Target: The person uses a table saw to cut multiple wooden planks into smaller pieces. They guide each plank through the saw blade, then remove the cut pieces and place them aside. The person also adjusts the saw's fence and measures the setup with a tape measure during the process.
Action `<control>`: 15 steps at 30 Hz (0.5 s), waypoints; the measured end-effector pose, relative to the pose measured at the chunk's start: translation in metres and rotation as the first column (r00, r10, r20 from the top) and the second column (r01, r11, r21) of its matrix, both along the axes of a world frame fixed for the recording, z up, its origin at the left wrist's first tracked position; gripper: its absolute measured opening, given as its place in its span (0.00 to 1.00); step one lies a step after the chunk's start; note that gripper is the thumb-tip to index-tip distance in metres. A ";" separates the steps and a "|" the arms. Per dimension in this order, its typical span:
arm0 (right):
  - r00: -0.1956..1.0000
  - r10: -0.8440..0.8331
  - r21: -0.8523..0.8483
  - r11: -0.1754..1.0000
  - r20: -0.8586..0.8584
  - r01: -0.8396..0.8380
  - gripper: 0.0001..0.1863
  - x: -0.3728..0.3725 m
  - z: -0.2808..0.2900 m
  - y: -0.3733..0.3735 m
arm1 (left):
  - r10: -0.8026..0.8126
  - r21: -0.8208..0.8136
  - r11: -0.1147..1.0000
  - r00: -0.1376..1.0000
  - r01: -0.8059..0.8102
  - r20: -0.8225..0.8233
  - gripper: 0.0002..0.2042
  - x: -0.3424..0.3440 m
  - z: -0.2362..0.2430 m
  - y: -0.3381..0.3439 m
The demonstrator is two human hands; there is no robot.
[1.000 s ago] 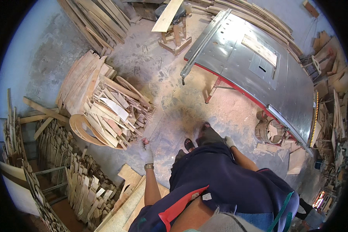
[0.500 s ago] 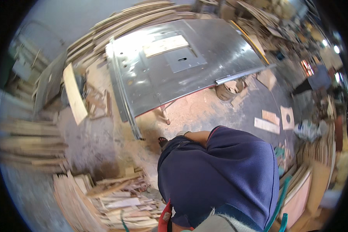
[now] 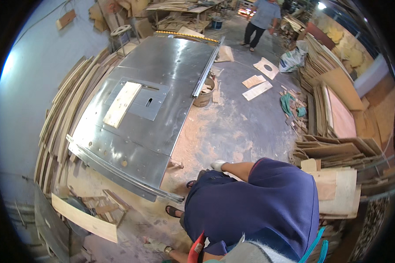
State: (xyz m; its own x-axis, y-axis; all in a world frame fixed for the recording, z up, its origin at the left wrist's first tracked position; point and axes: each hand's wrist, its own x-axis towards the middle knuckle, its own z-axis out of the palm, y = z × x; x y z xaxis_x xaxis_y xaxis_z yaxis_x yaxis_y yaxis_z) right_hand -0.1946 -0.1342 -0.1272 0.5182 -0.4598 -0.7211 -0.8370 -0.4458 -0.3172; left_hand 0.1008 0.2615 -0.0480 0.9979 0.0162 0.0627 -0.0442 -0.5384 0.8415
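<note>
My right hand (image 3: 218,165), in a whitish glove, hangs in front of my body over the dusty floor. No object shows in it, and its fingers are too small to make out. At the lower edge my left hand (image 3: 156,245), also gloved, has a band at the wrist; its fingers are blurred. Nearest to both hands is a large metal saw table (image 3: 147,63), standing to the left and ahead. Flat on its top lies a pale wooden board (image 3: 123,105), beside a slotted plate (image 3: 156,109). Neither hand touches the table.
A long pale plank (image 3: 85,218) leans beside a wooden frame at lower left. Stacked boards (image 3: 70,114) line the wall. A bucket of offcuts (image 3: 203,98) stands by the table. Plywood pieces (image 3: 257,90) lie on the floor. Another person (image 3: 263,19) stands far back; panels (image 3: 338,109) crowd the right.
My view has swung to the right, so the saw table appears farther left and turned. My left hand has come into view at the lower edge. The board is still on the table.
</note>
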 end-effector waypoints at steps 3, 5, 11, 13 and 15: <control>0.983 0.034 -0.102 0.993 -0.178 -0.053 0.25 -0.024 0.016 0.046 | -0.043 0.009 0.999 0.999 0.044 -0.019 0.37 0.071 0.003 0.022; 0.965 0.024 -0.103 0.993 -0.262 -0.053 0.25 -0.031 0.019 0.091 | -0.029 0.030 0.999 0.999 0.031 -0.037 0.38 0.127 0.004 0.048; 0.961 -0.085 0.023 0.995 -0.265 0.094 0.25 -0.047 0.024 0.231 | 0.292 0.246 0.948 0.861 -0.202 -0.417 0.43 0.326 -0.019 0.183; 0.952 -0.127 0.028 0.990 -0.279 0.140 0.25 -0.051 0.037 0.248 | 0.449 0.459 0.848 0.818 -0.264 -0.360 0.44 0.364 -0.035 0.193; 0.941 -0.173 0.028 0.982 -0.291 0.189 0.25 -0.058 0.054 0.259 | 0.463 0.435 0.853 0.805 -0.289 -0.371 0.41 0.384 -0.044 0.199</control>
State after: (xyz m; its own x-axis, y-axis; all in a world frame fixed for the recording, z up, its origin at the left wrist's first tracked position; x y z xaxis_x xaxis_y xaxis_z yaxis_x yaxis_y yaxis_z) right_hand -0.2527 0.1249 -0.0733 0.1980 -0.4826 -0.8532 -0.9610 -0.2671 -0.0719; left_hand 0.4848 0.4603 -0.0917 0.8311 0.4603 -0.3122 0.5561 -0.6838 0.4724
